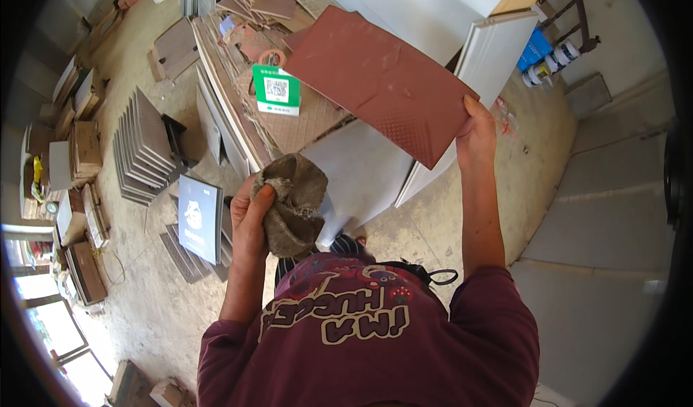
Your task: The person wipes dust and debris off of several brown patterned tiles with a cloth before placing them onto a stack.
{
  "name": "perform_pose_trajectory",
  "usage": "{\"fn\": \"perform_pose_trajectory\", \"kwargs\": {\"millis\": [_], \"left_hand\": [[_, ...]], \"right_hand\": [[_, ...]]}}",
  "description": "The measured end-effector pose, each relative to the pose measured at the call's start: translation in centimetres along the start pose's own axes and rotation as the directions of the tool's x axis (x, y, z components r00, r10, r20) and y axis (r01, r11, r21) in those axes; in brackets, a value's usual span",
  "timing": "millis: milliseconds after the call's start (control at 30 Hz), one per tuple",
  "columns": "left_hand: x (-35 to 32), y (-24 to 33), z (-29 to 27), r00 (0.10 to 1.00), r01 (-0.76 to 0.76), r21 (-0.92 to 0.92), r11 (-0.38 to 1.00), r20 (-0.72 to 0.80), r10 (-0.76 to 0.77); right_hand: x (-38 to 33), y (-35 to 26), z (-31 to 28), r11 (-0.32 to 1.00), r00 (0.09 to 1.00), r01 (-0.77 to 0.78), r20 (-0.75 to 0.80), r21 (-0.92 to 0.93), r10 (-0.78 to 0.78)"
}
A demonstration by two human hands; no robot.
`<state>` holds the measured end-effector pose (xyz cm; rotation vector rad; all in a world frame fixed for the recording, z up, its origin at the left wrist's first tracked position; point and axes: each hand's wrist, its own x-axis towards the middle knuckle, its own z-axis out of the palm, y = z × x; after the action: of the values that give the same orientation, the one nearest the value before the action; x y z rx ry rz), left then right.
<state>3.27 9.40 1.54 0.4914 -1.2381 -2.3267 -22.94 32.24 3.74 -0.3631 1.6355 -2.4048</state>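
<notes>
My right hand (pixel 476 134) grips the near right edge of a long reddish-brown tile (pixel 382 82), thumb on its upper face. The tile is held tilted, with a patch of small raised dots near its lower corner. In front of my body, my left hand (pixel 251 215) is closed around a crumpled grey-brown rag (pixel 292 205), its thumb pressed on the cloth. The rag hangs apart from the tile. Part of the cluttered table (pixel 292 129) lies beyond the rag and under the tile's far end.
A green card (pixel 276 89) with a square code stands on the table. Grey tiles lean in a row (pixel 141 147) at the left, near a blue-grey box (pixel 201 219). White panels (pixel 498 53) stand at the right. Cartons (pixel 85 150) line the left wall.
</notes>
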Motion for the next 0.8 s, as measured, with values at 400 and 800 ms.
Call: {"fn": "perform_pose_trajectory", "kwargs": {"millis": [400,800], "left_hand": [[-3.0,-1.2,3.2,0.985,0.055,0.132,0.99,0.157,-0.076],[-2.1,4.8,5.2,0.877,-0.47,0.862,0.192,0.431,0.213]], "right_hand": [[-9.2,0.4,-6.0,0.993,0.996,-0.083,0.035,0.082,0.081],[-13.5,-1.5,-5.7,1.0,0.997,-0.025,-0.076,0.008,0.026]]}}
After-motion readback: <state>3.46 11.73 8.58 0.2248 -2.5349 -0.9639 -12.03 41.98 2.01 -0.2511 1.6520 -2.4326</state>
